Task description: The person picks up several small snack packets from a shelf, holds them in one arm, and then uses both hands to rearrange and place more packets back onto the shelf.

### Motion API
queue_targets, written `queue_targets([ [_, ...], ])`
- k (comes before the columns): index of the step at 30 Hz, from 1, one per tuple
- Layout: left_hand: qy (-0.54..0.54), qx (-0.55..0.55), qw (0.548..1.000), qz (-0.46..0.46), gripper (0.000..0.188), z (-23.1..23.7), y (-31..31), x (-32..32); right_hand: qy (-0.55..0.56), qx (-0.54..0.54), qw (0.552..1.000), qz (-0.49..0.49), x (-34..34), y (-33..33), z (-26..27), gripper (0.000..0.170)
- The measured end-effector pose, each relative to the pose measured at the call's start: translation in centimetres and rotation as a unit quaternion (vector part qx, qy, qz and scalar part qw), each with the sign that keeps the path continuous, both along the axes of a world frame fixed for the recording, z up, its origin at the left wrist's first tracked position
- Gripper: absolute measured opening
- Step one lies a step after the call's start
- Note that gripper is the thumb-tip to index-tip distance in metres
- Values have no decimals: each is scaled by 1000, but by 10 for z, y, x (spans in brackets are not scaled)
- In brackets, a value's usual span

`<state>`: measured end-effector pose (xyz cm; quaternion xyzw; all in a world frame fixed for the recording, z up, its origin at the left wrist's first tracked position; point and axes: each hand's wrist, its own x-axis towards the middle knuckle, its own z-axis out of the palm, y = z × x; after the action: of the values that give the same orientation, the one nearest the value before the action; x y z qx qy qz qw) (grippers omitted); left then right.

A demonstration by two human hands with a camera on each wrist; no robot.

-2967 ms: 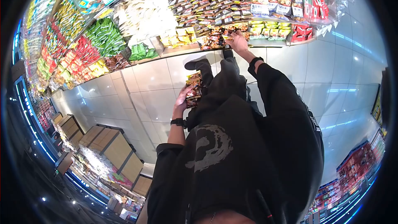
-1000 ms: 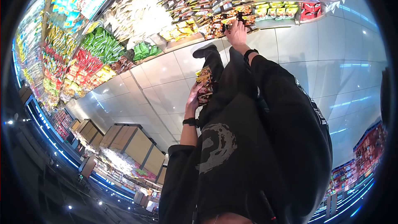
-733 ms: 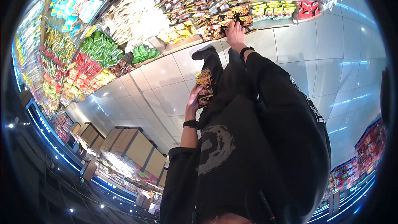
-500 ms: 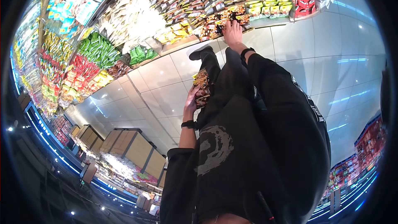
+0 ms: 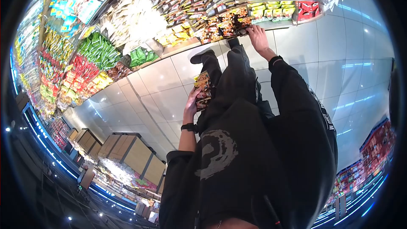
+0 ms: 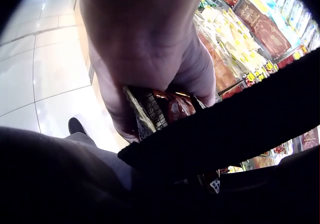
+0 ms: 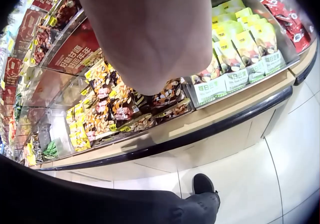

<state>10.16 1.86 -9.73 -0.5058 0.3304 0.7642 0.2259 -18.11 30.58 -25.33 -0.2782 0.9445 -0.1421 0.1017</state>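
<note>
In the head view my left hand grips a stack of snack packets with dark, nut-printed wrappers, held beside my leg. The left wrist view shows fingers and thumb on either side of those packets, partly hidden by a dark strap. My right hand reaches down to the front right end of a bin of similar nut snack packets. Its fingertips are at a dark packet by the bin's front edge. In the right wrist view, the back of the hand hides the fingers; whether they pinch a packet I cannot tell.
Green-and-yellow pouches fill the compartment to the right, with red packets beyond. Yellow packets lie to the left. A dark rail runs along the display's front. Cardboard boxes stand behind at left.
The right hand has shifted right along the bin's front, from the packets' middle to their right end. The left hand still holds its stack, and the head view has swung slightly.
</note>
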Motion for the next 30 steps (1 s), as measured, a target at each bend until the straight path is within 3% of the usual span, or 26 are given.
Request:
queue_targets([
  [7, 5, -7, 1000, -6, 44, 1, 4, 2, -51, -59, 997, -4, -30, 5, 13, 22],
  [12, 11, -28, 999, 11, 44, 5, 12, -2, 29, -94, 994, 40, -45, 9, 32, 15],
  [14, 8, -34, 999, 11, 44, 4, 15, -3, -44, -39, 995, 77, -55, 10, 29, 14],
  [16, 14, -25, 1000, -2, 44, 1, 14, -2, -19, -47, 995, 88, -64, 5, 21, 11],
  [18, 14, -8, 1000, -14, 45, -2, 9, 0, -184, -33, 981, 50, -74, -3, 13, 12],
  [22, 21, -19, 1000, 1, 44, 5, 20, -9, -134, -54, 990, 6, -81, -7, -13, 14],
  [28, 24, -16, 1000, 9, 47, 3, 20, -6, -134, -115, 983, 48, -91, -9, -10, 17],
  [30, 28, -9, 1000, 9, 47, 4, 20, -9, -211, -75, 972, 71, -92, -10, -6, 17],
])
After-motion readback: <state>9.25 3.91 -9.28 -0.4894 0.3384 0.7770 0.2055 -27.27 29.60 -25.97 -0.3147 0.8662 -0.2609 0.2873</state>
